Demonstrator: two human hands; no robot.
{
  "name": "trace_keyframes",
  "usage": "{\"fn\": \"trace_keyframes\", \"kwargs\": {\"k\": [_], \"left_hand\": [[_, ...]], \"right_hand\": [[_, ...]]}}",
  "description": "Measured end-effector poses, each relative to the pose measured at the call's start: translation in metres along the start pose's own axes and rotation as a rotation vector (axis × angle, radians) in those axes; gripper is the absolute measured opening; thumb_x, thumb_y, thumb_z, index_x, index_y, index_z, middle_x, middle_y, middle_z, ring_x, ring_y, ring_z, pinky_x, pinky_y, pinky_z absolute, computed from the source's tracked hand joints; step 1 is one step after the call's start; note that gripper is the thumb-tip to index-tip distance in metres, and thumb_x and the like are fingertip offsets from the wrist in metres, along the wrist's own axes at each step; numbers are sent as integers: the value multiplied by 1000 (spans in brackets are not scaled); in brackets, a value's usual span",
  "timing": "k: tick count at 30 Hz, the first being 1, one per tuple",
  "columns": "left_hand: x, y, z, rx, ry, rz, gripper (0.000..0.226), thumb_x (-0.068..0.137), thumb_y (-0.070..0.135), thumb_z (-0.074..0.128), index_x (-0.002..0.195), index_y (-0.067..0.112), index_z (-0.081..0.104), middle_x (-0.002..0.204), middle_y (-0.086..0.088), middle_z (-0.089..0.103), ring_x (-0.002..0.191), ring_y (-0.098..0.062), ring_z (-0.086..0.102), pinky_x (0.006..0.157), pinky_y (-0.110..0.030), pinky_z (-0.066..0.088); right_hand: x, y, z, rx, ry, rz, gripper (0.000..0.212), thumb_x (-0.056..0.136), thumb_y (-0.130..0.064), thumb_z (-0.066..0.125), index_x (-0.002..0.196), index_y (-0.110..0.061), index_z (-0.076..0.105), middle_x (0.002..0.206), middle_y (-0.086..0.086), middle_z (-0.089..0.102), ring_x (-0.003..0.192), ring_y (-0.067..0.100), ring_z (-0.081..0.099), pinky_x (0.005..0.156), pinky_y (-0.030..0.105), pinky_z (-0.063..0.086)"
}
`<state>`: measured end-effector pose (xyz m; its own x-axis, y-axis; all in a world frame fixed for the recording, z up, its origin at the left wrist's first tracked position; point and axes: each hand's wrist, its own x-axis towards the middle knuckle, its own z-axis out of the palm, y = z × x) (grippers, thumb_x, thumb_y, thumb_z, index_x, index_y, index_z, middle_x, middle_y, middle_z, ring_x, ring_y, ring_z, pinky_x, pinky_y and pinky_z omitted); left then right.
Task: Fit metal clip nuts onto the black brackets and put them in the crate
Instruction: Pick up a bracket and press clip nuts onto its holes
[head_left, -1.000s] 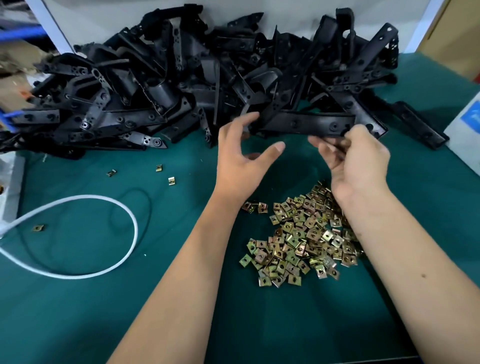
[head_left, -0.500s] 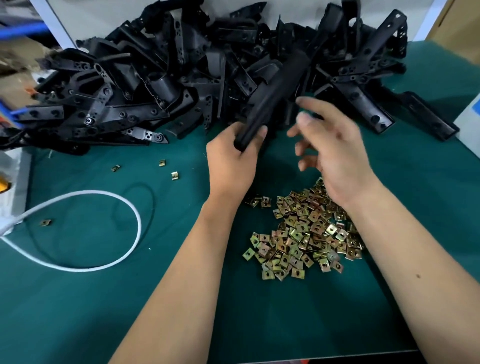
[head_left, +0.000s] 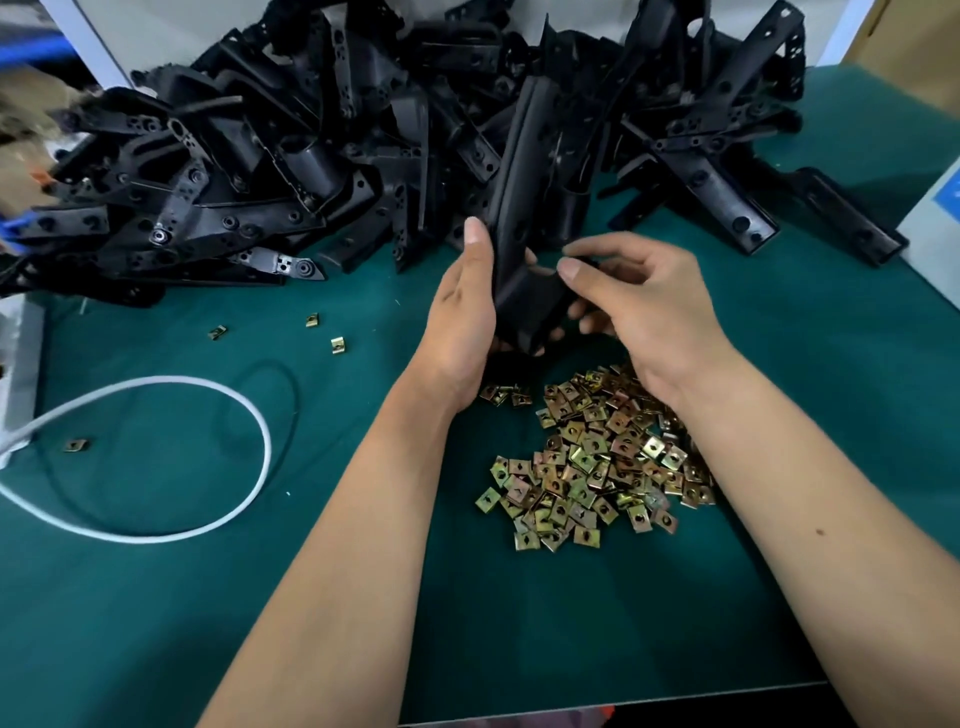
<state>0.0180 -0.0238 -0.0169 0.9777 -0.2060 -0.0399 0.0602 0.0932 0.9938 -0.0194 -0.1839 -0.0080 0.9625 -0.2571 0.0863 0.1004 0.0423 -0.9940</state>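
A long black bracket (head_left: 524, 197) stands nearly upright above the green mat. My left hand (head_left: 460, 317) grips its lower end from the left, thumb up along its edge. My right hand (head_left: 644, 301) holds the same lower end from the right, thumb and fingers curled round it. A heap of brass-coloured metal clip nuts (head_left: 592, 457) lies just below both hands. A big pile of black brackets (head_left: 311, 156) fills the back of the table. No crate is in view.
Three loose clip nuts (head_left: 336, 344) lie left of my hands, another (head_left: 76, 445) at the far left. A white cable loop (head_left: 197, 467) lies on the green mat (head_left: 545, 623). A white box (head_left: 935, 239) stands at the right edge.
The bracket swung from lying across to standing upright. My left hand slid to its lower end, and my right hand, which had let go, came back to hold it.
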Motion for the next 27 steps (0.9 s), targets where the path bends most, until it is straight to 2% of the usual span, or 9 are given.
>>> {"fn": "trace_keyframes", "kwargs": {"k": [4,9,12,15,17,20,23,25,27], "left_hand": [[-2,2,3,-16,130,-18,94,81,84,37,135,11,60,135,-11,66,127,-34,61,109,-62,45],[-4,5,4,184,126,216,51,107,48,37,111,6,66,108,-8,75,104,-24,70,99,-53,53],[-3,3,6,280,138,316,35,110,32,42,110,4,62,103,2,75,99,-9,69,94,-36,54],[-2,2,6,438,158,422,25,110,32,45,101,11,56,82,15,62,78,9,58,70,-10,42],[-3,1,3,547,180,470,26,107,39,48,104,13,53,79,18,54,74,11,54,64,-10,38],[-1,0,-4,624,244,513,42,103,47,55,120,9,50,90,19,57,80,13,59,66,-9,43],[4,1,-10,342,350,424,29,105,39,54,116,13,47,94,5,64,60,-10,71,50,-21,52],[9,3,-15,27,387,290,20,107,28,53,114,11,46,104,-7,64,74,-23,76,64,-32,62],[13,4,-22,-121,414,196,17,105,18,57,114,6,49,117,-13,61,95,-19,73,88,-34,62]], "right_hand": [[-1,-1,2,-24,32,-48,18,89,-13,78,105,-21,79,85,6,71,71,15,69,57,25,55],[-2,0,5,-16,-24,106,57,81,-27,89,131,-22,62,102,10,71,90,16,76,62,32,61],[-3,-1,6,-28,-41,93,69,78,-15,90,137,-18,56,101,5,76,87,17,77,60,28,59],[-4,-1,7,-39,51,31,66,77,-8,89,134,-21,57,96,2,78,81,16,77,56,25,56],[-4,-2,6,-25,104,17,63,76,-7,88,130,-25,59,96,1,78,80,17,77,54,26,56],[-1,-5,0,47,144,76,57,77,-2,86,125,-23,63,97,4,78,77,18,74,51,22,49],[3,-8,-3,194,145,195,55,81,3,81,131,-11,63,103,5,77,82,17,67,46,19,39],[3,-9,-2,263,176,238,64,83,3,80,141,-5,55,114,11,73,81,17,65,47,18,40],[3,-10,-2,286,202,235,66,83,0,81,143,-3,53,121,18,71,80,17,63,50,18,44]]}}
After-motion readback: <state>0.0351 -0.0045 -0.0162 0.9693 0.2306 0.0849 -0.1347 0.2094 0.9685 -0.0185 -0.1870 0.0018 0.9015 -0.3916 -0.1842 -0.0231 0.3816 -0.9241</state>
